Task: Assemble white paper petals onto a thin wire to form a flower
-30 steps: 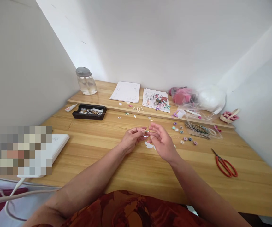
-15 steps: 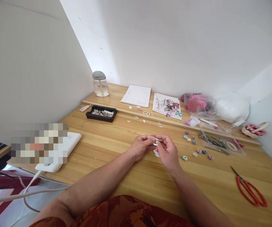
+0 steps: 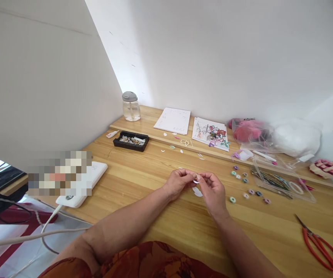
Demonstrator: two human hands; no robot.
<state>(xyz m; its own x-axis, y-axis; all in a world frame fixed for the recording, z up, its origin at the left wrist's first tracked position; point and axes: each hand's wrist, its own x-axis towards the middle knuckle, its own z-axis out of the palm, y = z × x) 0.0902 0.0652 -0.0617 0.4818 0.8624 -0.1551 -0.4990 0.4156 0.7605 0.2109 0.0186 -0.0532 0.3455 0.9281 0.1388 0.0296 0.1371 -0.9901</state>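
A wooden worktop (image 3: 143,166) carries everything, and the work on it looks partway along: some pieces seem finished, others plain, and one is in hand. The left forearm (image 3: 126,216) and right forearm (image 3: 242,239) reach forward and inward over the worktop, angled so that they meet in front of the body. The left hand (image 3: 178,183) and right hand (image 3: 214,193) come together just above the wood, thumbs and forefingers pinched tip to tip, the other fingers curled behind. Sheets of paper (image 3: 173,120) lie at the back, with a bag of pink material (image 3: 249,129) farther right. Red-handled scissors (image 3: 309,233) rest well to the right, apart from both hands. A black tray (image 3: 130,147) of beads sits to the left. On a second pile of paper, coloured flowers (image 3: 221,132) appear complete. Small spools (image 3: 251,192) of thread are scattered right of the hands. Loose white shapes (image 3: 197,192) lie under the fingertips, and look unworked. Smallest is the white piece (image 3: 196,181), held between both hands' fingertips above those shapes; it is not yet set down, and its detail is too small to tell.
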